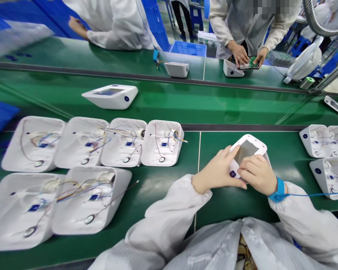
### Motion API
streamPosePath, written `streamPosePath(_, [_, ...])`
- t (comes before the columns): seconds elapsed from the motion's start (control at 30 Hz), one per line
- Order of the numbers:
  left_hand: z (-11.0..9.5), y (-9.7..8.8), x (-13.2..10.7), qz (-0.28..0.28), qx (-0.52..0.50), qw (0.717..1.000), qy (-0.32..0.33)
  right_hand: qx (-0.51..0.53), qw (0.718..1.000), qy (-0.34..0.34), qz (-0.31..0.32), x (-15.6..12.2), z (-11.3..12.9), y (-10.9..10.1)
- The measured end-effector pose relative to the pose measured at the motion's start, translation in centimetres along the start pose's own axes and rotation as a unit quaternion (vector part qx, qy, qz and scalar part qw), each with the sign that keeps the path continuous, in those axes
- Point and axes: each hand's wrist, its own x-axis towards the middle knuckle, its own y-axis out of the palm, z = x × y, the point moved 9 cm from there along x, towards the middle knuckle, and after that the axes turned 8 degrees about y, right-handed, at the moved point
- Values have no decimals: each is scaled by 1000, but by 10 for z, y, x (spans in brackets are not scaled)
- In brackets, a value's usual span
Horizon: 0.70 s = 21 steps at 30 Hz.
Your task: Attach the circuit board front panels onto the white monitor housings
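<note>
A white plastic device with a grey screen (247, 149) and a dark blue button lies tilted on the green bench before me. My left hand (218, 170) grips its left side, with the index finger reaching onto the face and the thumb along the near edge. My right hand (256, 174) is closed, its bent fingers bunched over the lower part of the face beside the button. What those fingertips pinch, if anything, is hidden. A blue wrist strap (278, 190) with a cord is on my right wrist.
Open white housings (160, 144) with loose wires stand in rows to the left; more housings (317, 140) are at right. Beyond the green belt (186, 99), carrying a finished-looking white unit (112, 96), a co-worker's hands (248, 58) hold a circuit board. A fan (307, 60) stands far right.
</note>
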Motion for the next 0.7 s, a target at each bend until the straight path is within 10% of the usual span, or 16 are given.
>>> streamPosePath(0.23, [-11, 10, -1, -25, 91, 993, 77, 62, 992, 97, -44, 6, -59, -31])
streamPosePath(0.4, [-9, 7, -3, -75, 99, 978, 167, 195, 958, 207, 19, -3, -102, 1])
streamPosePath(0.7, [2, 9, -6, -96, 49, 973, 206, -213, 957, 136, 140, 20, -72, 47])
